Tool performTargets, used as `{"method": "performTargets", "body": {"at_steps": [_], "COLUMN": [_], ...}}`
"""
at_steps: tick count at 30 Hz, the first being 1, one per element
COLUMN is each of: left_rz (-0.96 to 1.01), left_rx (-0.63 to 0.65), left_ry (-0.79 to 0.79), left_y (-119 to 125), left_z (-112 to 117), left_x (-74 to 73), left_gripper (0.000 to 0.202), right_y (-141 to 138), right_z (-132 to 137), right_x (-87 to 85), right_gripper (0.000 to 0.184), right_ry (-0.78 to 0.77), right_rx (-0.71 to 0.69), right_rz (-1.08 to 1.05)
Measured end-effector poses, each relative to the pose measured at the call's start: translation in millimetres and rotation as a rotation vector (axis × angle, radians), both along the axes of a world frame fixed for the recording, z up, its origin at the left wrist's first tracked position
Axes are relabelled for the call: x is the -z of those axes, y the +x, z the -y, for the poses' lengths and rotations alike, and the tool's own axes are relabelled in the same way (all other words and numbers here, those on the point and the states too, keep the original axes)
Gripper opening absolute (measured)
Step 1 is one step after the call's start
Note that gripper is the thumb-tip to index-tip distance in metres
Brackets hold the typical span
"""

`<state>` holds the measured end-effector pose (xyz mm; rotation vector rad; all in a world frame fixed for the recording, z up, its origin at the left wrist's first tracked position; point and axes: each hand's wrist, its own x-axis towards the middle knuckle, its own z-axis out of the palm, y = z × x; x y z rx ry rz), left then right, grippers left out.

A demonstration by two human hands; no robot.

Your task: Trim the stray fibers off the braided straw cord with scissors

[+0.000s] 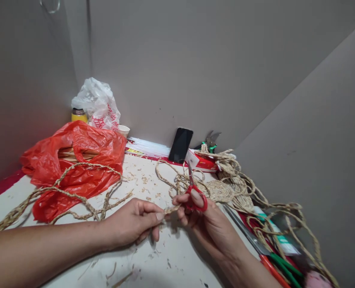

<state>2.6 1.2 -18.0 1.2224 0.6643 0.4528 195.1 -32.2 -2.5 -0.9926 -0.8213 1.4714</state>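
Observation:
Between thumb and fingers, my left hand (pixel 137 222) pinches a piece of braided straw cord (pixel 170 209). My right hand (pixel 206 222) holds red-handled scissors (pixel 192 184), thumb on a handle loop and the blades pointing up and away. The fingers of that hand also touch the far end of the pinched cord. Left of my left hand, a long braided straw rope (pixel 84 202) lies looped over the table and partly over a red plastic bag (pixel 93 176). Behind the scissors, more cord joins a flat coiled straw piece (pixel 218 191).
A dark phone (pixel 181 145) leans against the back wall beside a red box (pixel 206 162). At the back left are a white plastic bag (pixel 96 100), a yellow bottle (pixel 79 116) and a paper cup (pixel 124 130). Straw scraps litter the white tabletop (pixel 177 256). Large shears (pixel 264 250) lie at right.

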Motion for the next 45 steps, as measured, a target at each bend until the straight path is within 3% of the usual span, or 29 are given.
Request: {"method": "performTargets", "body": {"at_steps": [6,11,14,17,22,26,31,34,37,40,45], "left_rz": [0.054,0.050,-0.034,-0.100,-0.295,-0.512,-0.869,-1.088,-1.288,-1.445,-1.549], "left_rx": [-0.129,-0.236,-0.174,-0.111,-0.023,0.008,-0.113,-0.200,-0.306,-0.453,-0.802], "left_ry": [-0.090,0.047,0.185,0.253,0.468,0.729,1.086,1.204,1.262,1.309,1.460], "left_y": [0.0,-1.1,-0.5,-0.2,-8.3,-28.6,-64.5,-84.9,-102.0,-116.5,-139.8], "left_z": [-2.7,-3.5,-1.7,-0.3,-11.2,-29.1,-51.7,-64.4,-73.9,-76.2,-57.7], "left_x": [-7.4,-1.1,2.0,-0.7,-20.9,-51.9,-96.6,-119.0,-146.1,-187.9,-280.5], "left_gripper": [0.028,0.038,0.041,0.045,0.042,0.022,0.006,0.009,0.015,0.022,0.039], "right_y": [6.0,-13.7,-29.3,-33.1,-14.7,4.5,32.7,45.1,51.5,54.7,48.0], "right_z": [-1.6,8.4,14.9,15.5,7.5,1.2,-2.7,2.4,13.1,22.5,19.8], "right_x": [-6.9,-3.8,1.3,2.3,-10.4,-28.8,-54.2,-72.5,-89.2,-97.6,-90.6], "right_gripper": [0.032,0.043,0.045,0.045,0.045,0.037,0.032,0.020,0.020,0.018,0.015], "right_ry": [0.045,0.006,0.062,0.085,0.074,0.154,0.246,0.293,0.314,0.368,0.313], "right_rx": [0.059,-0.089,-0.130,-0.072,0.119,0.276,0.464,0.564,0.671,0.673,0.599], "right_rz": [-0.010,0.135,0.212,0.233,0.129,-0.044,-0.155,-0.229,-0.295,-0.315,-0.370]}}
